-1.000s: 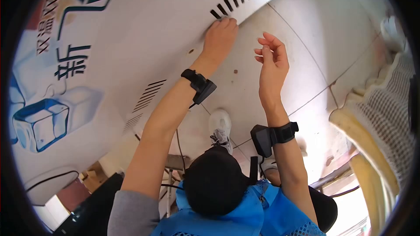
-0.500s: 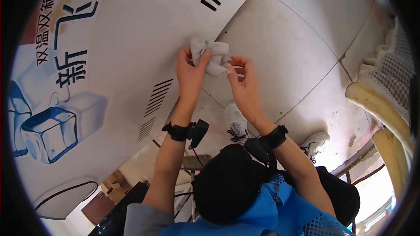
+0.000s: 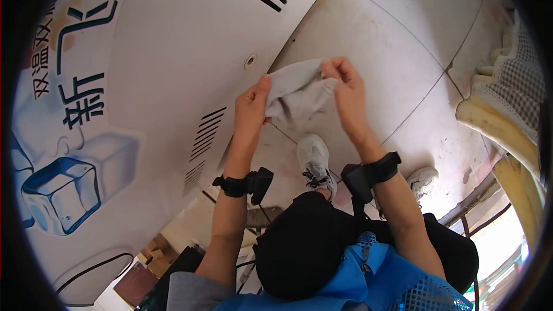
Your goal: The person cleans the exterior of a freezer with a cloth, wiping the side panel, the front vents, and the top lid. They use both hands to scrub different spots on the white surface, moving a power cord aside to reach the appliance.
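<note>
A light grey cloth (image 3: 296,93) is stretched between my two hands above the tiled floor, beside a white appliance. My left hand (image 3: 251,106) grips its left edge, thumb on top and the other fingers mostly hidden behind. At the cloth's upper right corner, my right hand (image 3: 347,87) pinches the fabric between thumb and fingers. The cloth sags in folds in the middle, and its lower part is a little blurred.
The white appliance panel (image 3: 173,52), with vent slots, printed characters and ice cubes, fills the left side. Pale floor tiles (image 3: 397,52) lie below. Yellow foam edging (image 3: 489,124) and checked fabric (image 3: 521,75) are at the right. My shoe (image 3: 314,158) shows below the cloth.
The cloth has gone from a bunched wad to an opened, stretched piece. My right hand has moved right and now grips its corner. A round hole on the panel has come into view.
</note>
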`<state>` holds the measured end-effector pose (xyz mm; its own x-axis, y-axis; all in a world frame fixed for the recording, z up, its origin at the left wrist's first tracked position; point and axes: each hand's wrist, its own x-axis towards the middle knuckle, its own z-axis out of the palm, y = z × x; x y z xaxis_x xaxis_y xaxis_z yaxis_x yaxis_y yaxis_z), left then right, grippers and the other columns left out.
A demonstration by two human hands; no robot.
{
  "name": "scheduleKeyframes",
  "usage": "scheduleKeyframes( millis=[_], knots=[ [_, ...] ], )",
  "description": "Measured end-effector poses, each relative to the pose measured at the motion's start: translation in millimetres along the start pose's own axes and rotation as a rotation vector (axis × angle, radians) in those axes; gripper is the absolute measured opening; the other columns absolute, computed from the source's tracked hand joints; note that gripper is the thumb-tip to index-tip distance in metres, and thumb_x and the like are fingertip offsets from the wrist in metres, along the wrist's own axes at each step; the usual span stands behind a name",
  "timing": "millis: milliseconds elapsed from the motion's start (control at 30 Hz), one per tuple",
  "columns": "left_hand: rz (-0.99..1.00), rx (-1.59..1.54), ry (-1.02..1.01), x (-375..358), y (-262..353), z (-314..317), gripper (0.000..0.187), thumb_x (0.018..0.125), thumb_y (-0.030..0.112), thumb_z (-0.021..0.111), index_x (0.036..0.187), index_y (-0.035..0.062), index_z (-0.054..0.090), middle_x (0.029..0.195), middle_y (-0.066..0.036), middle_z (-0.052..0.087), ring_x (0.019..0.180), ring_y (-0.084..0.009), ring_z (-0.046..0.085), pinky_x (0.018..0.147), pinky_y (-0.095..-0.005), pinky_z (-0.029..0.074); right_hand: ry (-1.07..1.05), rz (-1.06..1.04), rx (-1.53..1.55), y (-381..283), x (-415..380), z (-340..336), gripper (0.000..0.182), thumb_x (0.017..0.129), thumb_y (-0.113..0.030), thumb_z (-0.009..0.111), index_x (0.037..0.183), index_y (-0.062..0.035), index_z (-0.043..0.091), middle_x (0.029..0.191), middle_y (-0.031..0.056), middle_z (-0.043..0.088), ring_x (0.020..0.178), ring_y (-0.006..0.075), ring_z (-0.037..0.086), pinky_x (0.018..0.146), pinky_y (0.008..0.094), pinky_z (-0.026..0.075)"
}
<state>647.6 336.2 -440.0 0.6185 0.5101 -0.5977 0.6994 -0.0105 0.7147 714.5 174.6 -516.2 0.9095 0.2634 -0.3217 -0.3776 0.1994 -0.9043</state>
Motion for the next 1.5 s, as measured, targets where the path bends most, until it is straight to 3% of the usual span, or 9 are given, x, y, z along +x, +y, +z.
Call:
scheduleKeyframes(
  millis=[167,300,500,600,700,767,967,1267,1500],
  knots=[
    [-0.191,-0.230,-0.213,-2.6,-1.7,-5.8,0.044,0.091,0.050,0.056,0.080,0.0075,0.062,0.059,0.003,0.051,0.044,-0.0035,0.041,0.038,-0.0195,0.030,-0.051,0.313,0.150,-27.7,5.1,-2.5,0.033,0.095,-0.030,0.053,0.120,-0.0079,0.052,0.105,0.0077,0.063,0.088,0.0150,0.061,0.078,0.0282,0.047],
    [-0.288,-0.755,-0.342,1.6,-8.8,-12.6,0.037,0.094,0.042,0.053,0.094,0.0053,0.060,0.063,0.003,0.054,0.042,-0.0033,0.042,0.037,-0.0172,0.035,-0.194,0.170,0.025,-31.8,-4.9,8.9,0.052,0.091,-0.033,0.058,0.136,-0.0110,0.041,0.120,0.0127,0.057,0.094,0.0186,0.061,0.082,0.0302,0.047],
    [-0.318,-0.927,-0.272,9.5,-20.0,-15.6,0.039,0.092,0.045,0.055,0.088,0.0065,0.060,0.064,0.003,0.057,0.038,-0.0024,0.039,0.034,-0.0148,0.030,-0.746,0.213,-0.107,-12.2,-14.9,15.9,0.063,0.084,-0.029,0.067,0.138,-0.0101,0.040,0.132,0.0158,0.049,0.101,0.0219,0.059,0.086,0.0300,0.046],
    [-0.281,-0.658,-0.278,7.2,-23.9,-17.3,0.039,0.093,0.045,0.055,0.088,0.0065,0.060,0.066,0.002,0.059,0.044,-0.0040,0.045,0.039,-0.0158,0.033,-0.634,0.419,0.000,-5.0,-10.2,12.7,0.055,0.084,-0.023,0.067,0.132,-0.0060,0.046,0.120,0.0119,0.055,0.098,0.0182,0.058,0.083,0.0294,0.046],
    [-0.220,-0.360,-0.216,2.7,-34.2,-10.7,0.036,0.094,0.042,0.054,0.092,0.0071,0.060,0.072,0.001,0.060,0.054,-0.0060,0.051,0.048,-0.0183,0.038,-0.446,0.108,-0.082,-2.5,-6.5,16.5,0.040,0.084,-0.019,0.064,0.120,-0.0042,0.053,0.102,0.0063,0.060,0.090,0.0144,0.056,0.078,0.0305,0.046],
    [-0.225,-0.301,-0.219,4.0,-44.4,-6.1,0.033,0.094,0.040,0.053,0.095,0.0071,0.059,0.077,0.000,0.061,0.060,-0.0074,0.054,0.053,-0.0201,0.040,-0.387,0.332,0.103,-10.5,-5.4,24.8,0.032,0.085,-0.019,0.063,0.112,-0.0042,0.055,0.090,0.0034,0.059,0.083,0.0146,0.055,0.074,0.0305,0.046],
    [-0.071,-0.318,0.081,2.6,-58.2,-14.8,0.024,0.098,0.029,0.049,0.108,0.0090,0.055,0.088,0.001,0.055,0.081,-0.0098,0.054,0.071,-0.0254,0.041,0.082,0.018,-0.279,1.0,35.2,61.2,0.039,0.087,-0.026,0.061,0.115,0.0003,0.051,0.101,0.0139,0.058,0.090,0.0280,0.056,0.079,0.0338,0.045],
    [-0.059,-0.434,0.148,-9.3,-71.6,-28.3,0.018,0.097,0.026,0.051,0.103,0.0087,0.054,0.087,0.000,0.054,0.081,-0.0088,0.053,0.071,-0.0237,0.041,0.116,-0.255,-0.115,30.8,37.8,107.8,0.041,0.089,-0.025,0.059,0.120,0.0014,0.048,0.114,0.0187,0.048,0.104,0.0294,0.049,0.090,0.0374,0.040],
    [-0.071,-0.546,0.210,-6.0,-77.0,-28.7,0.017,0.097,0.026,0.052,0.102,0.0099,0.054,0.087,0.002,0.052,0.082,-0.0086,0.052,0.075,-0.0243,0.039,0.064,0.312,0.084,74.4,17.8,130.8,0.034,0.089,-0.021,0.058,0.113,0.0012,0.048,0.113,0.0159,0.053,0.106,0.0216,0.049,0.089,0.0356,0.040]
  ],
)
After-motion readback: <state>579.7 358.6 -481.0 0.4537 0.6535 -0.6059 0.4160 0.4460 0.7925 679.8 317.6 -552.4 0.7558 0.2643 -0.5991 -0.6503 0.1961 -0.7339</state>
